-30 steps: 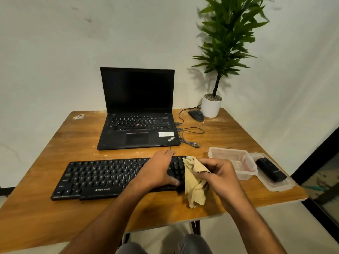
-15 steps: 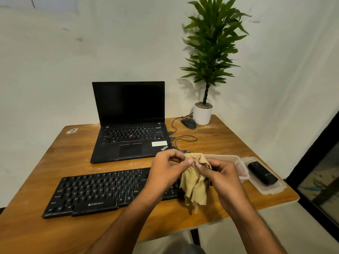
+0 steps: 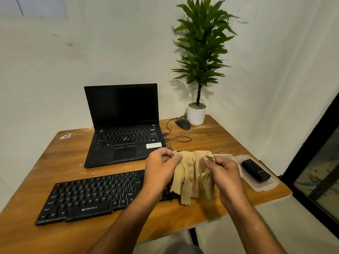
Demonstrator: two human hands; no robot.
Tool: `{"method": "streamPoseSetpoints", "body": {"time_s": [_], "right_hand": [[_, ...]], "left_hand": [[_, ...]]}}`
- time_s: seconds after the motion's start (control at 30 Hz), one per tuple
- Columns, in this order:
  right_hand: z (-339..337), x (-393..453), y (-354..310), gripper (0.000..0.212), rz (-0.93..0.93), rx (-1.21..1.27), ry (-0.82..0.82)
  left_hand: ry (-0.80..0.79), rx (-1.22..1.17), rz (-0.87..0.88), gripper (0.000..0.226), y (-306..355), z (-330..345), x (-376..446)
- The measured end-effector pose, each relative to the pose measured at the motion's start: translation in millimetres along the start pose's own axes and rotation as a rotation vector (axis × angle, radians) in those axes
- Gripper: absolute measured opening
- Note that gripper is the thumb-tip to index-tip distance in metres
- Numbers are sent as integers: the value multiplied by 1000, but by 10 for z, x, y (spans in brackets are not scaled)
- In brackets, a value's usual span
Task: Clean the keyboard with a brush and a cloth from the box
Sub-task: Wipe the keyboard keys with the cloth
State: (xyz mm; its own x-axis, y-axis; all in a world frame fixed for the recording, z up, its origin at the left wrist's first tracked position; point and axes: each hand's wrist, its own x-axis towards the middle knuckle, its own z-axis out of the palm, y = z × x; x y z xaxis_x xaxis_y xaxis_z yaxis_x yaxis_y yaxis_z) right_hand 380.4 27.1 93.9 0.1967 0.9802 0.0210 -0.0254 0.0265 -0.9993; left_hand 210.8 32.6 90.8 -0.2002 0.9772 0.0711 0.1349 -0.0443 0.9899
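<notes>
The left hand (image 3: 161, 169) and the right hand (image 3: 222, 171) are raised above the right end of the keyboard, a short way apart, each pinching an upper corner of a tan cloth (image 3: 193, 175) between thumb and fingers. The cloth hangs spread between them, its lower edge draping over the keyboard's right end and the table in front of it.

At the left, the black Zebronics keyboard (image 3: 91, 195) lies flat near the front edge of the wooden table (image 3: 73, 158). Behind it stands an open ThinkPad laptop (image 3: 122, 125) with a dark screen. To the right of the laptop, cables trail to a dark mouse (image 3: 183, 124), which sits just beside a white pot holding a green plant (image 3: 200, 52) at the back corner. Right of the hands, a clear plastic box (image 3: 229, 157) is partly hidden by the right hand, and next to it its lid (image 3: 266, 186) carries a black oblong object (image 3: 255, 170) that may be the brush.
</notes>
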Motion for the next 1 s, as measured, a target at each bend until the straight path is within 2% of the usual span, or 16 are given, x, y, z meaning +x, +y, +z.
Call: {"method": "streamPoseSetpoints", "body": {"time_s": [0.13, 0.23, 0.3, 0.37, 0.43, 0.5, 0.53, 0.6, 0.63, 0.7, 0.77, 0.9, 1.0], "right_hand": [[111, -102, 35, 34, 56, 82, -140], [68, -160, -9, 33, 83, 203, -271], [-5, -157, -26, 23, 40, 187, -348], [-68, -90, 44, 33, 8, 78, -332], [-101, -21, 80, 38, 16, -10, -289], [-144, 15, 59, 38, 37, 2, -274], [-168, 26, 24, 37, 49, 9, -286], [-223, 56, -37, 36, 66, 30, -343], [-254, 73, -63, 35, 85, 56, -367], [-308, 120, -109, 30, 112, 109, -359], [-388, 173, -104, 33, 127, 124, -324], [-539, 188, 35, 54, 200, 22, -340], [-657, 216, 158, 50, 245, 60, -293]], "left_hand": [[-227, -69, -24, 14, 101, 150, -132], [-290, -109, -69, 24, 103, 167, -107], [-349, -84, -83, 31, 116, 134, -64], [-401, -53, -56, 29, 162, 120, -23], [-346, 60, 107, 16, 223, 112, 41], [-295, 370, 343, 38, 279, 81, 160], [-349, 495, 386, 53, 304, 68, 215], [-512, 576, 287, 67, 365, 60, 280], [-555, 552, 219, 61, 360, 77, 313], [-521, 477, 153, 34, 356, 138, 342], [-410, 427, 138, 19, 375, 224, 342], [-201, 416, 169, 16, 489, 361, 330], [-94, 360, 141, 23, 506, 399, 383]]}}
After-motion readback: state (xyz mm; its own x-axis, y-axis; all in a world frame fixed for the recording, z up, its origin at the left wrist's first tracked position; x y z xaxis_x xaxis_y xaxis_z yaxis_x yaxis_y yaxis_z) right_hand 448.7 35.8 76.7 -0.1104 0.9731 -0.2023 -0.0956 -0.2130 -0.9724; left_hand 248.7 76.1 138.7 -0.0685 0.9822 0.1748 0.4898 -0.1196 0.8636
